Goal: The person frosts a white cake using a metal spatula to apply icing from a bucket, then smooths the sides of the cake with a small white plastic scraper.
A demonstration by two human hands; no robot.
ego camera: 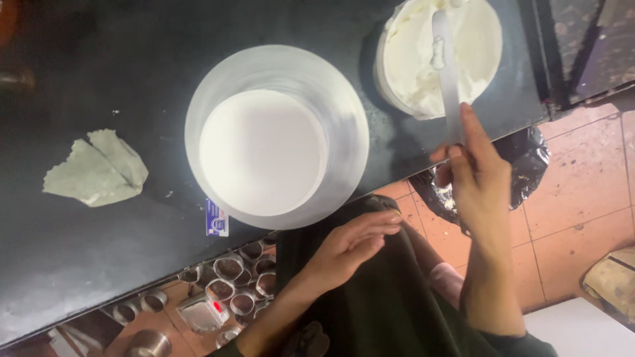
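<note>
My right hand (473, 175) grips the handle of a long flat metal spatula (446, 66), index finger laid along the blade. The blade reaches into a white tub of cream (403, 59) at the counter's far right, with cream stuck to it. A round cake covered in smooth white cream (261, 152) stands inside a clear plastic collar (344, 139) on the dark counter (79, 251). My left hand (350, 244) rests below the counter edge against my dark apron, fingers loosely spread, holding nothing.
A crumpled pale cloth (96, 168) lies on the counter's left. Several metal ring moulds (235, 284) sit on the tiled floor below. A black bin bag (529, 155) hangs by the counter's right end. A small blue-and-white label (217, 221) sticks out at the edge.
</note>
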